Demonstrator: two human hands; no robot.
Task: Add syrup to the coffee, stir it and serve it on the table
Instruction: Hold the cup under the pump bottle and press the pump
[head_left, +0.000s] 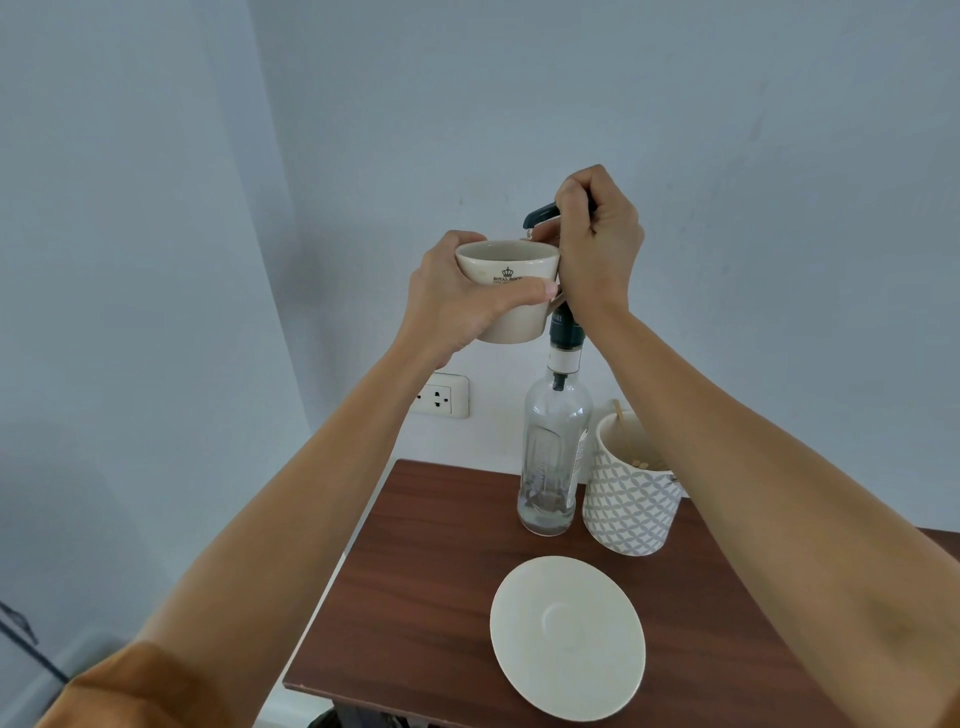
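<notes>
Left hand (457, 296) holds cup (511, 291) under pump nozzle (540, 214); right hand (597, 244) grips pump.

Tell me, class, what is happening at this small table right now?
A person holds a cream cup in the left hand, raised beneath the black spout of a pump on a clear glass bottle. The right hand grips the pump head. On the wooden table the saucer lies empty, beside a patterned holder of wooden stirrers.
</notes>
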